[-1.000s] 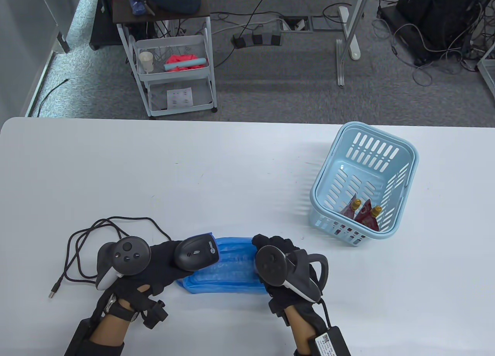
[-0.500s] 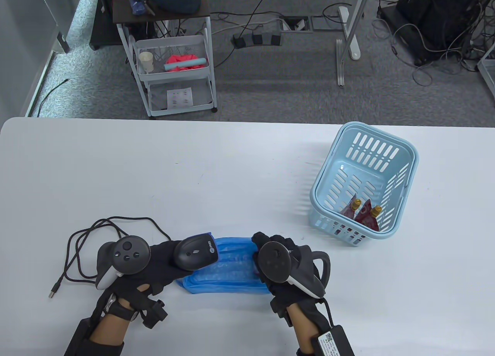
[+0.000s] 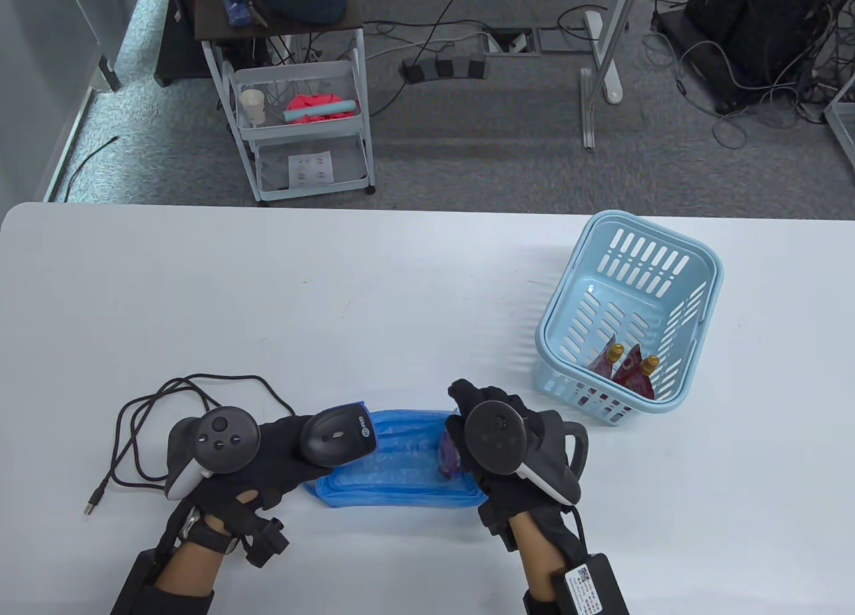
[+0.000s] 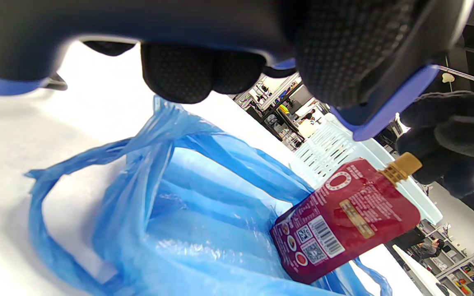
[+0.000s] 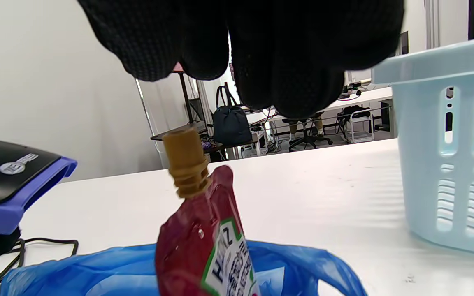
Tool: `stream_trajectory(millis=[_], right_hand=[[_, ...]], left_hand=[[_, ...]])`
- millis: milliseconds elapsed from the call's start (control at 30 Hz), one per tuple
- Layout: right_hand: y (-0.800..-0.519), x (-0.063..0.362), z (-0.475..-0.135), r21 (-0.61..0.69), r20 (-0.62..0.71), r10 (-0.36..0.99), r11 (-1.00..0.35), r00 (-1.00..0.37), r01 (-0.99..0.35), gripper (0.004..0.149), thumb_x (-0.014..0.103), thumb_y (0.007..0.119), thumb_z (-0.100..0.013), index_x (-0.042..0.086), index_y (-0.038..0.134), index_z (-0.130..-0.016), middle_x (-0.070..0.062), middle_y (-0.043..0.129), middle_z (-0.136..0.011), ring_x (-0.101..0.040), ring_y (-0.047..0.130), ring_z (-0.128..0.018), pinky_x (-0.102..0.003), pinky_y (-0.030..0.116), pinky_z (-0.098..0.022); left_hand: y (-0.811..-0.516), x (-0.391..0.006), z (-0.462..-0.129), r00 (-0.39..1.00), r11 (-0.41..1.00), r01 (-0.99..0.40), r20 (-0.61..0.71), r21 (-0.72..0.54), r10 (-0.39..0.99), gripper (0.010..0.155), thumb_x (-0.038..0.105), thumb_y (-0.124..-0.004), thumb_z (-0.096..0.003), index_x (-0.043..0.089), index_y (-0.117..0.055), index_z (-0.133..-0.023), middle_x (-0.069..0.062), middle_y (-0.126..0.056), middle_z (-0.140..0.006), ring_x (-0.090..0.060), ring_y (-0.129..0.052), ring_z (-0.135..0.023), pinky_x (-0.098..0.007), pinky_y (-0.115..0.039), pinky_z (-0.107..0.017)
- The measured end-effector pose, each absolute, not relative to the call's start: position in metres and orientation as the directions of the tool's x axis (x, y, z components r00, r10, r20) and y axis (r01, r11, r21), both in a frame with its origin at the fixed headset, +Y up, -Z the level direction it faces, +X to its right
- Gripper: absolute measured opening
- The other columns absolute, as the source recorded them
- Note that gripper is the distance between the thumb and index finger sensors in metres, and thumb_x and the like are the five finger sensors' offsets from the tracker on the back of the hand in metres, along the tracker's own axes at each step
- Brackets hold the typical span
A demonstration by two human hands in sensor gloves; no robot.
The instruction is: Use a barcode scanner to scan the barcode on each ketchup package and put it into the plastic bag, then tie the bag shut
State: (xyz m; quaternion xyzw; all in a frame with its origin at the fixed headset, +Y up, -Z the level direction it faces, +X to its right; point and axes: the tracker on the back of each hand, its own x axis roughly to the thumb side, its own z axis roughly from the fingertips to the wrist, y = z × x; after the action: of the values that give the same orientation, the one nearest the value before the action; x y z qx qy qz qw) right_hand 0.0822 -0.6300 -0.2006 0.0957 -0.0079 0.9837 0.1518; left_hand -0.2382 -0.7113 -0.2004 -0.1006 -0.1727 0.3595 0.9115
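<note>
While my left hand (image 3: pixel 267 451) grips the barcode scanner (image 3: pixel 337 436) at the left edge of the blue plastic bag (image 3: pixel 394 471), fingers curled round its body and head aimed over the bag mouth, my right hand (image 3: pixel 497 441) hangs just above a red ketchup package (image 4: pixel 346 218) standing tilted in the bag's right end, barcode side toward the scanner. Right fingers (image 5: pixel 294 61) bunch loosely over the gold cap (image 5: pixel 183 166), apart from it and holding nothing. Light blue basket (image 3: pixel 628 311), well right of the bag on the white table (image 3: pixel 334 294), holds two more packages (image 3: pixel 628 368).
</note>
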Motion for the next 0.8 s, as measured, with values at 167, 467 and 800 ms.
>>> stream_trajectory(millis=[167,467,800], right_hand=[[-0.622,0.095,-0.207,-0.006,0.153,0.298,-0.953,-0.942,-0.303,0.052,0.036,0.077,-0.054,0.015,0.068,-0.102,-0.021,0.080,-0.093,-0.042,0.086,-0.071,-0.045,0.078,-0.044],[-0.605,0.132,-0.221,-0.016,0.023,0.317,-0.948,-0.948,-0.318,0.052,0.033,0.076,-0.055,0.015,0.067,-0.102,-0.023,0.076,-0.096,-0.044,0.083,-0.074,-0.047,0.077,-0.048],[-0.596,0.180,-0.241,0.014,-0.183,0.275,-0.959,-0.944,-0.282,0.053,0.030,0.076,-0.055,0.015,0.065,-0.104,-0.025,0.069,-0.102,-0.046,0.080,-0.079,-0.050,0.075,-0.050]], left_hand=[[-0.712,-0.239,-0.201,0.680,0.718,-0.625,0.238,-0.306,0.693,0.051,0.049,-0.089,-0.0433,0.025,-0.084,-0.089,0.002,-0.090,-0.085,-0.029,-0.099,-0.067,-0.054,-0.077,-0.062],[-0.713,-0.240,-0.201,0.685,0.720,-0.623,0.233,-0.306,0.691,0.051,0.049,-0.089,-0.0433,0.025,-0.084,-0.089,0.002,-0.090,-0.085,-0.029,-0.099,-0.066,-0.054,-0.077,-0.062],[-0.715,-0.241,-0.202,0.689,0.720,-0.621,0.222,-0.309,0.690,0.051,0.049,-0.089,-0.0435,0.025,-0.084,-0.089,0.002,-0.090,-0.085,-0.029,-0.099,-0.067,-0.054,-0.076,-0.063]])
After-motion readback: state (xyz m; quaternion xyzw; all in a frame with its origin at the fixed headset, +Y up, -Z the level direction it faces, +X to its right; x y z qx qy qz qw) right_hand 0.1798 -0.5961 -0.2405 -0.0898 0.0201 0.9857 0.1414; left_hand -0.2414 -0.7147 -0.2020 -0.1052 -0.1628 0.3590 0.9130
